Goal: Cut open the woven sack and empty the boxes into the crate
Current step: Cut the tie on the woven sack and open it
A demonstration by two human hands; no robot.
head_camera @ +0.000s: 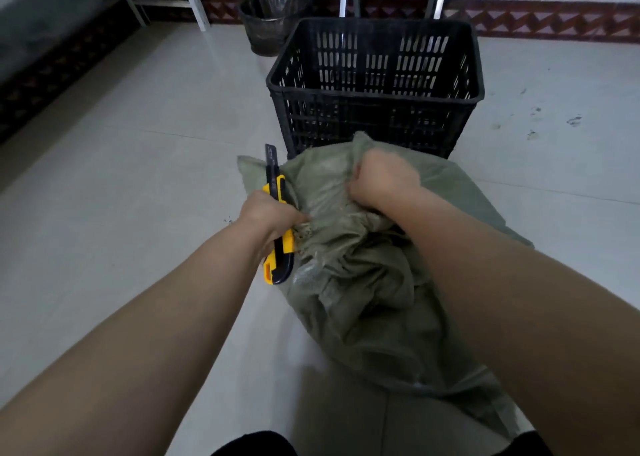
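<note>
Beside the crate point(375, 88) (black) — both hands grip sack point(349, 282) — left hand point(268, 214), right hand point(382, 178).

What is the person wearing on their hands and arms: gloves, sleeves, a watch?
Nothing visible. The left hand and right hand are ungloved, with no rings or watch showing. The left forearm and right forearm are uncovered to the frame edge; no sleeve appears. Black clothing shows only at the bottom edge.

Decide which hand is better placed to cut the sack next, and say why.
Left. The left hand grips the utility knife, blade extended, right beside the gathered part of the sack. The right hand is clenched on the sack's fabric, so it probably serves best holding it steady.
</note>
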